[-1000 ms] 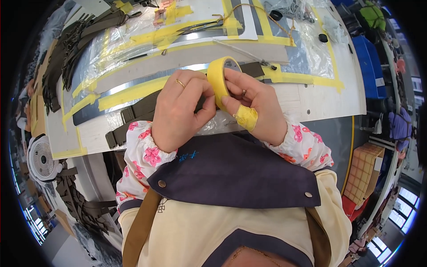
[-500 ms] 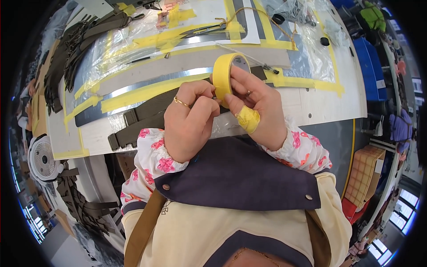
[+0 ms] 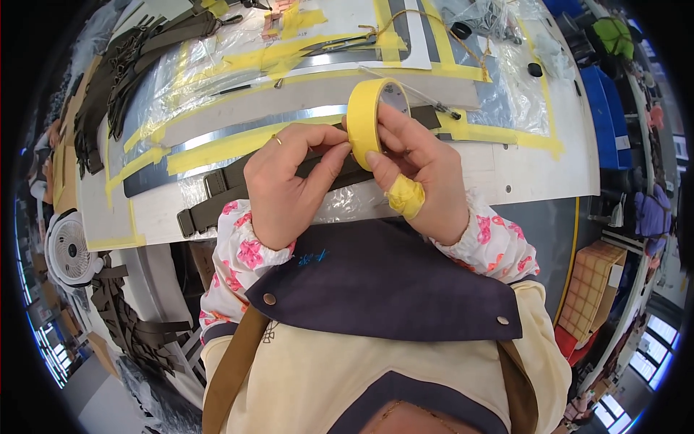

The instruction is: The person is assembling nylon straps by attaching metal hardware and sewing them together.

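My right hand (image 3: pixel 426 163) grips a roll of yellow tape (image 3: pixel 363 119), fingers through its core and thumb on the outer side. Yellow tape (image 3: pixel 405 197) is wrapped around the base of that thumb. My left hand (image 3: pixel 289 173), a ring on one finger, is closed in a pinch against the roll's left edge. What lies between its thumb and index fingertips is too small to make out. Beneath the hands, dark olive straps (image 3: pixel 224 206) with end loops lie across the near edge of the work table (image 3: pixel 491 173).
Scissors (image 3: pixel 347 45), a pen (image 3: pixel 434 105) and plastic sheeting held by yellow tape strips cover the table. More dark straps (image 3: pixel 101 101) are heaped at the far left. A white fan (image 3: pixel 72 249) stands at the left; a blue bin (image 3: pixel 606 116) is at the right.
My left hand has shifted left and opened out from curled fingers into a fingertip pinch at the roll. The roll stays in my right hand, almost unmoved.
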A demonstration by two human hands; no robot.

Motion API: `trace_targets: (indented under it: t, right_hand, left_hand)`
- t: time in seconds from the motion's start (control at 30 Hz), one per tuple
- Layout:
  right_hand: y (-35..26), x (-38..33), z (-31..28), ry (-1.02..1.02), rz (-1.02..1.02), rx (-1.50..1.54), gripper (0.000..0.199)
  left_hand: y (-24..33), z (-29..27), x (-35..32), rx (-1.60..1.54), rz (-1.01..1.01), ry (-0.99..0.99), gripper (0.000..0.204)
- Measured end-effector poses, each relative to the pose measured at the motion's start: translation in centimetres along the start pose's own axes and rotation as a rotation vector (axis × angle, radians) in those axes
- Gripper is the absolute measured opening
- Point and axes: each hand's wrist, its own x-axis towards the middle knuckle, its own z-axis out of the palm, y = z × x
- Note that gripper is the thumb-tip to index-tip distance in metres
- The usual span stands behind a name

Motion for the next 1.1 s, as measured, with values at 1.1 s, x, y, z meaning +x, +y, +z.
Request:
trace_targets:
  t: [1.1]
  right_hand:
    - [0.3,0.5,-0.4,-0.057,-0.188,-0.280,0.043]
  left_hand:
    - [-0.4,-0.2,-0.4,-0.032,-0.068,-0.140,0.013]
